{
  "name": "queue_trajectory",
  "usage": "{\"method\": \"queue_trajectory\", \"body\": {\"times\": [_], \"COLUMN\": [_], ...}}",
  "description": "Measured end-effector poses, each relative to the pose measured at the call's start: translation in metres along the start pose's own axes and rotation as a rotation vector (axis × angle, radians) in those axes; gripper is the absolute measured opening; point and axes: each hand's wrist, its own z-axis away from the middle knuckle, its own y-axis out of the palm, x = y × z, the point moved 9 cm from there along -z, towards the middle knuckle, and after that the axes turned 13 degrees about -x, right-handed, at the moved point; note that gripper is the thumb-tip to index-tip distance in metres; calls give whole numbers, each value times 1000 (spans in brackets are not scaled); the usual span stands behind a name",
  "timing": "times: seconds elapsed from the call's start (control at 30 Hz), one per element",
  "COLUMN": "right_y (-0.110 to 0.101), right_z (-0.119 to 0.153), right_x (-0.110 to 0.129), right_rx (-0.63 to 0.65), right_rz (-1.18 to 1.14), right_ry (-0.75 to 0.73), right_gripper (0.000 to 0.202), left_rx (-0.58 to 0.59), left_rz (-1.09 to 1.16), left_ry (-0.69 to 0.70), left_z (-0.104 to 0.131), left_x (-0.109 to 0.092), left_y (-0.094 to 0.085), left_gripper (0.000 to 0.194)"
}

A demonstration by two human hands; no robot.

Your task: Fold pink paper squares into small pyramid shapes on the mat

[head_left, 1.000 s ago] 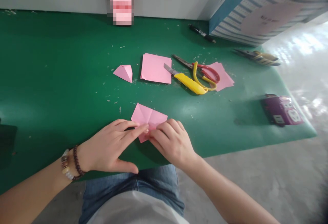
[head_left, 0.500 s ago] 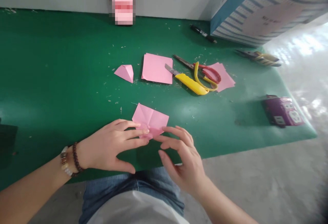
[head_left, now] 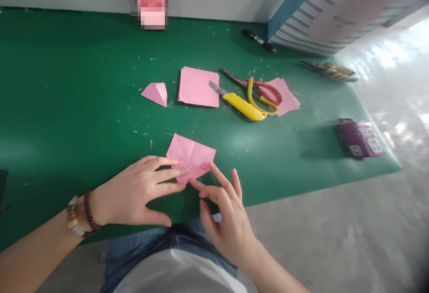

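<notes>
A creased pink square of paper (head_left: pixel 192 152) lies on the green tabletop (head_left: pixel 83 69) near its front edge. My left hand (head_left: pixel 134 192) lies flat with fingers spread, its fingertips pressing the paper's lower left part. At the paper's lower right edge is my right hand (head_left: pixel 226 212), its fingers apart and curved, the fingertips touching that edge. Beyond the paper, a small folded pink paper piece (head_left: pixel 156 93) stands to the left of a stack of pink square sheets (head_left: pixel 198 87).
A yellow craft knife (head_left: pixel 243 105) rests partly on the stack, against red-and-yellow scissors (head_left: pixel 264 91). More pink sheets (head_left: pixel 284 98) lie under the handles. Farther out are a black pen (head_left: pixel 257 40), pliers (head_left: pixel 331 70), a purple box (head_left: pixel 362 138) and a striped box (head_left: pixel 318 20).
The whole view has shifted slightly. My right hand's fingers have spread a little and slid along the paper's lower right edge. My left hand keeps its place on the paper.
</notes>
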Motion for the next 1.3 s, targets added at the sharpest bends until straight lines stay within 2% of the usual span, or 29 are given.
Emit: {"method": "queue_trajectory", "body": {"times": [0.27,0.57,0.67,0.77,0.87,0.97,1.07,1.2,1.3], "right_y": [-14,-23,-31,-37,-27,-16,-14,-14,-16], "right_z": [-2,-4,-12,-30,-49,-58,-58,-52,-50], "right_x": [-18,-28,-36,-39,-38,-35,-30,-21,-18], "right_rx": [-84,-125,-151,-173,-54,80,134,129,84], "right_rz": [102,117,90,105,158,157,139,117,127], "right_ry": [41,53,39,-73,-228,-357,-449,-531,-536], "right_gripper": [20,19,23,38,41,35,27,20,18], "left_rx": [-13,-11,-27,-65,-105,-119,-85,-75,-103], "left_rz": [-9,-15,-20,-33,-39,-52,-85,-167,-244], "left_ry": [18,20,52,125,165,167,162,118,85], "left_z": [1,0,-1,-1,-1,-2,-3,-2,0], "left_x": [-1,-1,-2,-5,-8,-8,-8,-5,-4], "left_y": [-1,-2,-2,-4,-7,-8,-6,-7,-6], "left_gripper": [56,56,50,38,33,42,51,52,52]}}
